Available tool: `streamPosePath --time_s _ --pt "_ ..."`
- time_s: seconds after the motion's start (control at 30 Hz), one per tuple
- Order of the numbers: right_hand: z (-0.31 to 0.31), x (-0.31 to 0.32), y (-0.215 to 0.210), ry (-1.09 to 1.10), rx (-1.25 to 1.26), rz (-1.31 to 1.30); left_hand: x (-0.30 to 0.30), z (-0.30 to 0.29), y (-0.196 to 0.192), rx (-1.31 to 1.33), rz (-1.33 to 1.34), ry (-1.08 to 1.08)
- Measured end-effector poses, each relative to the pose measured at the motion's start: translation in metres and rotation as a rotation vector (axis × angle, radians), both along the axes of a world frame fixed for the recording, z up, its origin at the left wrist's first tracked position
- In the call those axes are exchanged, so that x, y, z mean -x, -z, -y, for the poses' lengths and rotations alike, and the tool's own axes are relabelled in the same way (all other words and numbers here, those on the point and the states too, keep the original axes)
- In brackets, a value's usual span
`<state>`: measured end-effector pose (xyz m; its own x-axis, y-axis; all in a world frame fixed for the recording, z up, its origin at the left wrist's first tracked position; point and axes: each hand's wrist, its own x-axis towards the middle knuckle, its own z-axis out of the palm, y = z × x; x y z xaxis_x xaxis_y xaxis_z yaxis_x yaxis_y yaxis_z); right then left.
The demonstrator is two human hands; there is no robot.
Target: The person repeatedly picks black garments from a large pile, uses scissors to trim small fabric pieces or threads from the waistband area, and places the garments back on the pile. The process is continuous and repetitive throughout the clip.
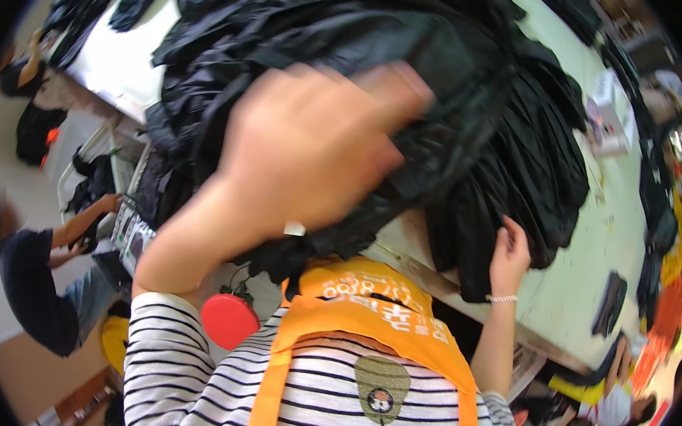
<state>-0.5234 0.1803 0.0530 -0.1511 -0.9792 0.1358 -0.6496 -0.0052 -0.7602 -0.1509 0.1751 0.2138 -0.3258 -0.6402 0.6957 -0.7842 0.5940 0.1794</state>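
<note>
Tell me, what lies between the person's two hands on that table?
In the head view, a heap of black garments fills the stretch between the raised, blurred left hand and the right hand, which touches the heap's edge at the pale table.

The heap of black pleated cloth garments (417,82) looks thin and faintly sheened, crinkled in fine folds; the pale green tabletop (596,260) is smooth and matt; the round red plastic disc (229,320) is glossy; the orange cloth apron (365,312) looks matt.
</note>
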Motion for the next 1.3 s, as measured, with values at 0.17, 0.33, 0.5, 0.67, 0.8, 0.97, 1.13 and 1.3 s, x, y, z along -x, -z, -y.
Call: streamPosePath --time_s 0.17,0.33,0.5,0.67,0.8,0.97,1.13,1.3 --pt "-0.015 0.009 0.028 0.112 0.08 0.225 0.158 -0.02 0.068 -0.433 0.101 0.344" --pt "-0.062 0.087 0.052 0.511 0.113 0.239 0.198 -0.027 0.158 -0.716 0.19 0.401" --pt "-0.114 0.101 0.066 0.62 -0.571 0.974 0.233 -0.034 0.155 -0.594 0.241 0.531" --pt "-0.129 0.068 0.065 0.592 -0.167 1.31 0.266 -0.029 0.175 -0.589 0.236 0.628" --pt "-0.137 0.082 0.031 0.401 -0.13 1.336 0.244 -0.025 0.182 -0.677 -0.092 0.698" --pt "-0.128 0.089 0.016 0.327 -0.07 1.259 0.221 -0.036 0.179 -0.66 -0.104 0.76" --pt "-0.103 0.089 0.013 0.206 0.06 1.267 0.206 -0.053 0.183 -0.712 -0.133 0.667" --pt "-0.085 0.108 0.009 0.051 0.014 0.874 0.193 -0.052 0.193 -0.943 -0.13 0.515"
